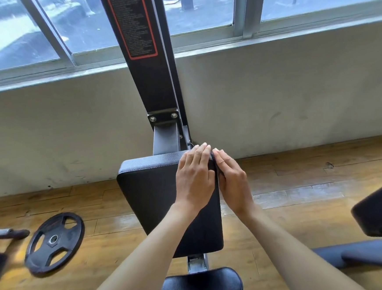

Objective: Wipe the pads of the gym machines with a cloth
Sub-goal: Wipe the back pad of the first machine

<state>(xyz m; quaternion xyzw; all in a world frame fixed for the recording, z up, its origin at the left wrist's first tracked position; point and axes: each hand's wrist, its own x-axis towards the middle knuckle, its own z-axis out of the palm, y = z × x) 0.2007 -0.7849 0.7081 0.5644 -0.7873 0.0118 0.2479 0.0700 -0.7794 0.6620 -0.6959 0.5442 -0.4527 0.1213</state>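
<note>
At the upper right corner of the black chest pad (153,200), the left hand (194,179) lies flat on the pad face with fingers straight, and the right hand (233,182) presses, fingers extended, against the pad's right edge. A dark strip shows between the two hands; it may be the cloth (216,165), but I cannot tell. If so, it is bunched so thin that strokes could leave most of the pad untouched, or it could slip off the edge to the wooden floor (302,181).
</note>
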